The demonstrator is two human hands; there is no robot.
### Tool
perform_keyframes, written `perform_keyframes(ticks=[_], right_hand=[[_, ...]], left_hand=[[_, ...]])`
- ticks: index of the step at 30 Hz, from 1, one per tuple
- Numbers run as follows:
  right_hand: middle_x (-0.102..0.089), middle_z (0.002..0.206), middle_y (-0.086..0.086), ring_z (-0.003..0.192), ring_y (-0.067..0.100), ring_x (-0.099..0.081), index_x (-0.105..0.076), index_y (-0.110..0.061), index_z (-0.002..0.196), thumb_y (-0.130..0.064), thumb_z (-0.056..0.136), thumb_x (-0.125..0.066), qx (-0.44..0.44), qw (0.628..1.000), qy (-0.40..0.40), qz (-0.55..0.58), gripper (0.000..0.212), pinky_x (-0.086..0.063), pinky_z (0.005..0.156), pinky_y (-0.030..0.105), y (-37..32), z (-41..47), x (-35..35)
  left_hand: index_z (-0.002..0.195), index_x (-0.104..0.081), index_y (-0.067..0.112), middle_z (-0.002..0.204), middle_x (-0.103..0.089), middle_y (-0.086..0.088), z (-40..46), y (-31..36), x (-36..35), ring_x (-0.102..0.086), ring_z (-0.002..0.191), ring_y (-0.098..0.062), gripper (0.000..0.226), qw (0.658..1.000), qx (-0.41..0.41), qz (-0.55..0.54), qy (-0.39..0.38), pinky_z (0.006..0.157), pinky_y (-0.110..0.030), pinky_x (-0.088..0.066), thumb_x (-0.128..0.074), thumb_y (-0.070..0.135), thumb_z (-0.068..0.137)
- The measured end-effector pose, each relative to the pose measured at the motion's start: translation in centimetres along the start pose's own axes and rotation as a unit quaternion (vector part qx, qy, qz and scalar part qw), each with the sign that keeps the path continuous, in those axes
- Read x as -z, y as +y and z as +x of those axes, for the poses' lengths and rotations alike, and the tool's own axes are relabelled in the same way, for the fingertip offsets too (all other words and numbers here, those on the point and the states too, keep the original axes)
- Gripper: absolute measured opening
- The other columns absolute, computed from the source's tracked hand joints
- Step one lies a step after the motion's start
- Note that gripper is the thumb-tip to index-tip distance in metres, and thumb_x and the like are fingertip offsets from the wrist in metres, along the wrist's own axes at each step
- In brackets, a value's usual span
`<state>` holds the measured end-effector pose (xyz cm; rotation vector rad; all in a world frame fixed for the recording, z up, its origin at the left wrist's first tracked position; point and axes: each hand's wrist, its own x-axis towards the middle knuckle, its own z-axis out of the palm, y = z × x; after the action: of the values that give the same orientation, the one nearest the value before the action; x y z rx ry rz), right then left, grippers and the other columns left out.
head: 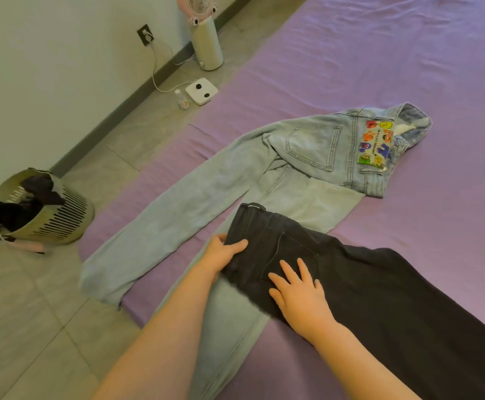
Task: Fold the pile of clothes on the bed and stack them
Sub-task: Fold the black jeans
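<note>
You are early in the job: nothing on the bed [379, 53] is folded into a finished bundle yet, and no stack shows anywhere in view. The dark jeans [365, 284] lie near the bed's left edge, waistband toward that edge and the legs running off toward the lower right, apparently laid one over the other lengthwise. Your left hand [221, 252] grips the waistband edge, thumb on top and fingers tucked under the cloth. Your right hand [299, 293] lies flat on the seat of the same pair, fingers spread and straight, pressing rather than holding.

Under the dark pair lies the light blue jeans [221, 197], still spread out: the waist with its colourful patch [375, 142] sits toward the middle of the bed, and the two legs splay toward the left edge, one end hanging over it. That pair has not been folded, and the dark jeans overlap one of its legs, so folding here could drag or bunch the cloth beneath.

On the floor beside the bed stands a laundry basket [59, 217] with dark clothing [7, 212] draped over its rim, a white scale [201, 91], a small bottle [182, 99] and a standing fan [205, 33] by the wall.
</note>
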<state>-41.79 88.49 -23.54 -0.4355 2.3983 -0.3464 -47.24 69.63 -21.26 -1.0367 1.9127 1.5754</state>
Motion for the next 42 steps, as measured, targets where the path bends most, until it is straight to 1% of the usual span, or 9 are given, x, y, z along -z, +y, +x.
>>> perform_keyframes(ticks=[5,11,17,20,22,25,29,38,42], right_hand=[[0.019,0.158,0.006,0.145,0.03,0.018,0.028,-0.039,0.14,-0.061,0.095,-0.02,-0.101,0.991,0.084,0.016,0.07,-0.014,0.115,0.055,-0.5,-0.4,-0.7],[0.037,0.149,0.005,0.141,0.036,0.025,0.04,-0.046,0.131,-0.081,0.075,0.0,-0.133,0.987,0.09,-0.009,0.077,-0.009,0.107,0.069,-0.5,1.8,-0.6],[0.038,0.15,0.008,0.138,0.044,0.027,0.034,-0.041,0.136,-0.084,0.078,-0.014,-0.137,0.99,-0.005,-0.027,0.087,-0.006,0.102,0.074,0.4,4.6,0.5],[0.021,0.158,0.001,0.145,0.033,0.014,0.004,-0.04,0.149,-0.071,0.088,-0.032,-0.092,0.991,0.0,0.095,0.078,-0.008,0.111,0.063,1.8,2.9,2.2],[-0.016,0.159,0.002,0.143,0.021,-0.021,-0.03,-0.032,0.146,-0.057,0.093,-0.042,-0.095,0.938,0.03,0.333,0.06,-0.025,0.112,0.045,3.0,0.7,4.2],[-0.058,0.133,0.003,0.116,0.015,-0.058,-0.053,-0.026,0.131,-0.056,0.094,-0.039,-0.086,0.713,0.038,0.695,0.05,-0.047,0.093,0.032,4.3,-4.0,6.5],[-0.068,0.117,0.011,0.109,0.029,-0.064,-0.069,-0.025,0.116,-0.065,0.083,-0.05,-0.067,0.542,0.072,0.834,0.055,-0.056,0.078,0.041,7.8,-10.4,6.6],[-0.07,0.108,0.0,0.099,0.021,-0.069,-0.052,-0.036,0.12,-0.028,0.073,-0.078,-0.165,0.586,0.201,0.768,0.055,-0.058,0.075,0.037,16.1,-20.8,0.3],[-0.07,0.104,0.002,0.091,0.016,-0.07,-0.047,-0.027,0.127,-0.008,0.09,-0.061,-0.235,0.594,0.276,0.718,0.044,-0.057,0.074,0.033,19.2,-22.1,-2.0]], left_hand=[[0.111,-0.065,0.006,0.099,-0.073,-0.013,0.6,0.7,1.2,-0.071,0.091,-0.026,0.058,0.993,0.031,-0.03,-0.108,0.084,-0.04,-0.057,-0.074,0.049,0.073],[0.069,-0.06,0.009,0.072,-0.065,-0.008,2.4,1.7,1.3,-0.063,0.077,-0.027,0.05,0.959,-0.13,0.24,0.081,0.075,-0.039,-0.05,-0.054,0.054,0.09],[0.102,-0.061,0.009,0.099,-0.068,-0.007,0.9,1.6,-1.1,-0.063,0.093,-0.022,0.041,0.957,-0.171,0.228,0.052,0.086,-0.042,-0.051,-0.052,0.047,0.093],[0.118,-0.048,0.017,0.115,-0.061,-0.004,-1.3,3.3,-2.1,-0.062,0.103,-0.02,0.04,0.984,-0.154,0.09,-0.016,0.092,-0.043,-0.051,-0.064,0.038,0.088],[0.129,-0.044,0.022,0.121,-0.061,-0.005,-3.3,4.4,-3.4,-0.065,0.102,-0.02,0.048,0.985,-0.149,0.042,-0.08,0.09,-0.039,-0.054,-0.067,0.031,0.087],[0.133,-0.043,0.035,0.098,-0.068,-0.005,-7.3,5.0,-6.7,-0.07,0.085,-0.016,0.056,0.967,-0.161,0.064,-0.186,0.076,-0.029,-0.057,-0.069,0.033,0.083],[0.136,-0.041,0.046,0.087,-0.065,0.003,-12.4,3.7,-13.0,-0.066,0.08,-0.011,0.061,0.928,-0.174,0.153,-0.292,0.081,-0.026,-0.052,-0.06,0.041,0.078],[0.141,-0.043,0.029,0.109,-0.07,0.009,-18.1,-1.0,-23.1,-0.057,0.108,0.003,0.056,0.875,-0.128,0.248,-0.394,0.094,-0.017,-0.038,-0.055,0.018,0.088],[0.138,-0.049,0.02,0.132,-0.054,0.001,-18.6,-3.3,-25.8,-0.048,0.122,-0.012,0.045,0.868,-0.27,0.351,-0.222,0.108,-0.026,-0.036,-0.042,0.006,0.095]])
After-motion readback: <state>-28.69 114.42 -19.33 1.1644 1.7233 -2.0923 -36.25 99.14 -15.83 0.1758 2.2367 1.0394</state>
